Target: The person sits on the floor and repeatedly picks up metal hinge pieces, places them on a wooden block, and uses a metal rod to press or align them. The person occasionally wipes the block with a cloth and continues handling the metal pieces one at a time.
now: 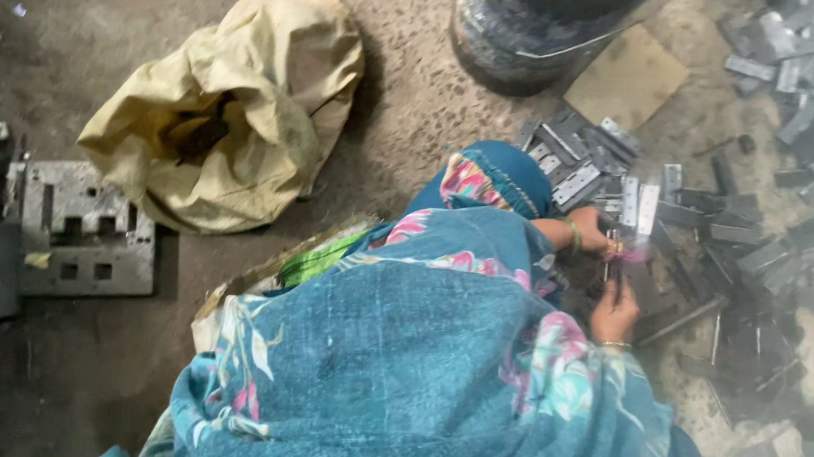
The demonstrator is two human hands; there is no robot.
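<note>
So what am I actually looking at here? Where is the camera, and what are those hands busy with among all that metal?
There is no machine here: a person works with bare hands, and the single picture comes from a camera worn on the head, looking down. The blue floral cloth filling the middle is clothing. Which hand is which is hard to tell from this angle; the lower one, probably the right hand, and the upper one, probably the left hand, meet over a thin dark metal piece, too blurred to make out further. Around them on the rough concrete floor lies a heap of flat grey metal hinges. To the left sit a crumpled yellow cloth sack and a grey slotted metal plate. A dark round drum stands above.
</note>
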